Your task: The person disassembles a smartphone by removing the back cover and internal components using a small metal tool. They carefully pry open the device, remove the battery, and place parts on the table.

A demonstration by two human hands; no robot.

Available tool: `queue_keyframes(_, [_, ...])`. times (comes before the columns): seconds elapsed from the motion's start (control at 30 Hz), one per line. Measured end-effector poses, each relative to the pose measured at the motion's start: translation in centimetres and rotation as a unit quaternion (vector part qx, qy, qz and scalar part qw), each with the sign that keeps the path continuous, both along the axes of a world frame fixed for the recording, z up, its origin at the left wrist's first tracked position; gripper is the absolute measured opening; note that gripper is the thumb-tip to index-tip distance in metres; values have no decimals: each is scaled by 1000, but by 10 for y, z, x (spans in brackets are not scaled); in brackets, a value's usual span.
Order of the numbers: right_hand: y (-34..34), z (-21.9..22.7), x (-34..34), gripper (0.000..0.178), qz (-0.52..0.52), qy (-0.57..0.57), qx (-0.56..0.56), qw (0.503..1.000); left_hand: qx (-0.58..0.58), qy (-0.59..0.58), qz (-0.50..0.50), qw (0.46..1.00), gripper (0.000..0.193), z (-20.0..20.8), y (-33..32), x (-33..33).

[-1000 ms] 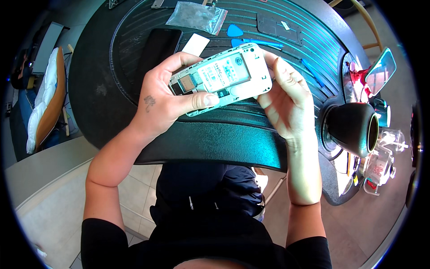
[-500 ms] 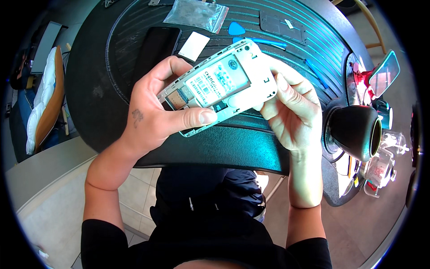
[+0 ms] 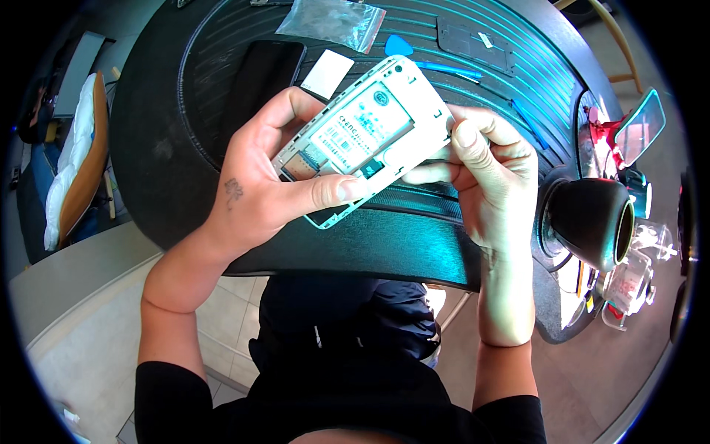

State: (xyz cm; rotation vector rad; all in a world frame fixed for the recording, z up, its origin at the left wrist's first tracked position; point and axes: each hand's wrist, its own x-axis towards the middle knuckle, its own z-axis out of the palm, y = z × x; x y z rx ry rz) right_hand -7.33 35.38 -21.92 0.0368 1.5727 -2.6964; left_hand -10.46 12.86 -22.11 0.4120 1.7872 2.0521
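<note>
A white mobile phone [image 3: 421, 100] with its back cover off is held tilted above the table's near part. Its inside faces up, showing a labelled battery [image 3: 362, 129] in the bay and card slots beside it. My left hand [image 3: 255, 177] is closed round the phone's lower left end, the thumb lying across the frame and the fingers behind. At the right-hand edge, my right hand [image 3: 494, 174] pinches the phone's rim with thumb and forefinger. Its other fingers curl under that edge, where their tips are partly hidden.
On the ridged black table [image 3: 159, 133] lie a dark phone [image 3: 270, 63], a white rectangular piece [image 3: 328, 74], a clear zip bag [image 3: 333, 22], a blue pick [image 3: 399, 46], a blue pry bar [image 3: 449, 69] and a dark grey plate [image 3: 473, 46]. A black pot [image 3: 588, 222] stands at right.
The phone has turned a little anticlockwise, its upper end tipping more away from me. My right hand has shifted slightly right, with its lower fingers stretched further under the phone's edge.
</note>
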Motion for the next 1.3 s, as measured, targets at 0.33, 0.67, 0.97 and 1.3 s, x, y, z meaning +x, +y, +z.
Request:
queue_keyframes(0.33, [3,3,-2,26,-19,4,3,1000,90,-82,-73,990,38,4,-3,1])
queue_keyframes(0.67, [-1,5,0,25,-39,4,21,999,64,-99,-89,989,36,7,-1,2])
queue_keyframes(0.97, [-1,5,1,28,-25,1,15,1000,67,-117,-83,987,24,6,-2,4])
queue_keyframes(1.3, [60,13,-22,17,-157,68,442,881,88,-71,72,991,62,0,-9,-27])
